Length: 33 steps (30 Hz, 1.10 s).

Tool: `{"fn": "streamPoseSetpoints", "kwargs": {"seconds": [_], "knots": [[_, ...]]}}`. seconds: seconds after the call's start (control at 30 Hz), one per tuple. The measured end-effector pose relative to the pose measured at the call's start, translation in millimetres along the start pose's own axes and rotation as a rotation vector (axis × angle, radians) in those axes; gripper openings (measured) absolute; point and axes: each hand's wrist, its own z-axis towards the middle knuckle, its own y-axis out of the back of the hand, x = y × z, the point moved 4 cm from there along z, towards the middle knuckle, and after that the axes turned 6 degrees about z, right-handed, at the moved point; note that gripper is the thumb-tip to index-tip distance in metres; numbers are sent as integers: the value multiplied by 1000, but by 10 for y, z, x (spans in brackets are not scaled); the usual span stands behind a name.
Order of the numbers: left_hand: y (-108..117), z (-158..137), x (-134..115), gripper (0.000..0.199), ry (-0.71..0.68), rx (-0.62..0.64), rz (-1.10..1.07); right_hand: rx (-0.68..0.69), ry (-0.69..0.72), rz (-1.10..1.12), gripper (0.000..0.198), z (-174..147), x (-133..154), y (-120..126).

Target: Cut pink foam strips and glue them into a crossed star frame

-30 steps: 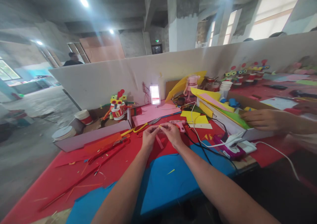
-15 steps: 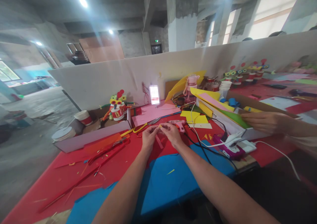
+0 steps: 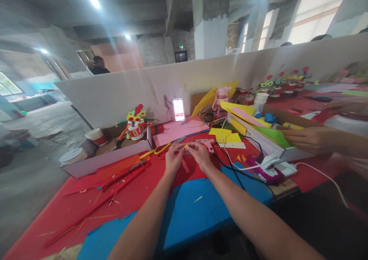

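Observation:
My left hand (image 3: 174,158) and my right hand (image 3: 199,155) meet over the red table covering (image 3: 149,198), fingertips pinched together. Between them shows a small yellow piece (image 3: 186,146), perhaps paper; most of it is hidden by the fingers. A narrow pink strip (image 3: 185,165) is visible below the fingertips, and I cannot tell whether it is held or lies on the table. Just past my right hand lies a pink glue gun (image 3: 209,145). Scissors with yellow handles (image 3: 163,148) rest beyond my left hand. Blue sheets (image 3: 195,206) lie beneath my forearms.
A shallow box (image 3: 109,156) at left holds a paper-cup robot figure (image 3: 136,127) and cups. Yellow paper (image 3: 230,136) lies behind the glue gun. Cables run to a purple power strip (image 3: 268,173) at right. Another person's hand (image 3: 307,139) reaches to a second box (image 3: 253,131).
My hands stay nearly in place; the right fingers shift slightly and more of the yellow piece shows. The co-worker at right moves, and another hand comes into view there.

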Motion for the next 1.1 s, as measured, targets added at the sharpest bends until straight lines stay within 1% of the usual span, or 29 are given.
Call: {"fn": "streamPoseSetpoints", "kwargs": {"seconds": [0.07,0.13,0.27,0.37,0.43,0.5,0.6,0.73,0.87,0.93,1.1], "knots": [[9,-9,-35,21,-62,14,80,-12,-1,-7,28,5,-1,13],[20,-17,-93,26,-157,38,202,-27,-12,10,27,12,-8,27],[7,-25,-233,40,-343,162,560,-77,-82,85,27,34,-51,73],[-17,-18,-301,53,-389,245,829,-125,-114,169,29,57,-79,127],[-28,-14,-329,60,-403,267,933,-146,-113,223,30,71,-82,162],[-35,-13,-340,64,-415,276,977,-153,-100,258,30,82,-71,187],[-29,-13,-331,67,-416,266,967,-168,-60,287,30,87,-28,201],[21,-14,-315,66,-401,181,932,-182,7,285,33,74,54,160],[49,-23,-323,64,-422,130,936,-145,32,252,33,56,112,99],[39,-24,-328,65,-432,145,963,-133,35,220,31,48,124,90],[-29,-25,-347,69,-439,235,1072,-121,38,186,30,40,107,104]]}}
